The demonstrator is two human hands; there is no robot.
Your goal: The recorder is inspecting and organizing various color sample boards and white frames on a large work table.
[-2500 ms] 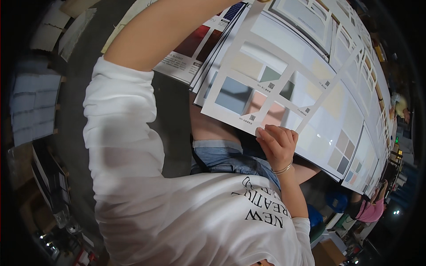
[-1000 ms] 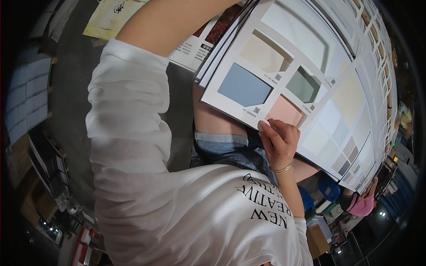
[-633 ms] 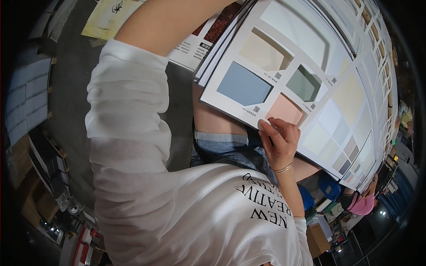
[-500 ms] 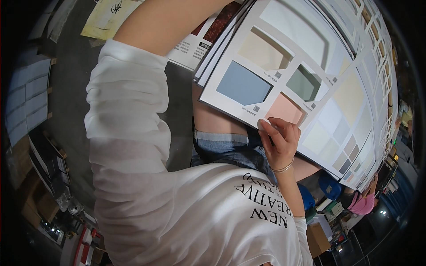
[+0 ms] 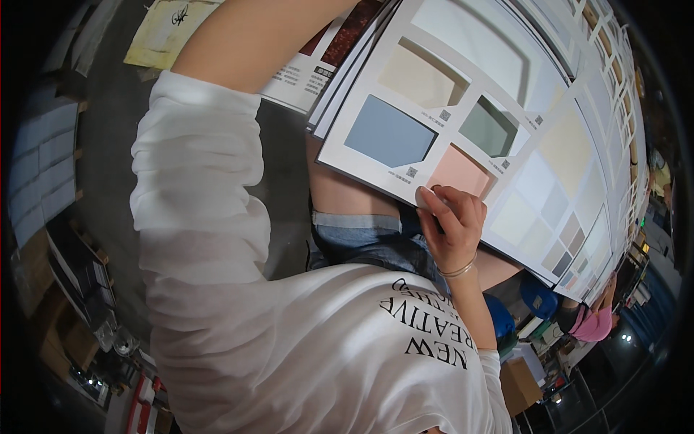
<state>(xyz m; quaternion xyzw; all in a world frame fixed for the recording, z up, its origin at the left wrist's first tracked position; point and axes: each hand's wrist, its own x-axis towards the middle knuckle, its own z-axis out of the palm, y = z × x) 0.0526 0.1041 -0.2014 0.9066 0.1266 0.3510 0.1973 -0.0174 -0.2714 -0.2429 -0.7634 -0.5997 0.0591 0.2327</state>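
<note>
A large colour sample board (image 5: 334, 153) lies tilted across my lap, with cut-out windows in its white face. Its windows show a blue swatch (image 5: 387, 132), a beige swatch (image 5: 425, 76), a green swatch (image 5: 486, 129) and a pink swatch (image 5: 461, 171). My right hand (image 5: 455, 223), with a thin bracelet at the wrist, is at the board's near edge just below the pink swatch, thumb and fingers closed on that edge. My left forearm (image 5: 267, 36) reaches over the far left side and leaves the picture at the top, so that hand is out of sight.
More boards are stacked beneath. To the right lies a sheet with many small swatches (image 5: 538, 210), beside a white lattice (image 5: 622, 79). A printed sheet (image 5: 298, 85) lies under my left arm. A person in pink (image 5: 594, 324) is at the far right; a cardboard box (image 5: 520, 387) stands lower right.
The view has shifted a little, so the board and my arms sit slightly further left. My right hand stays at the same place on the board's edge.
</note>
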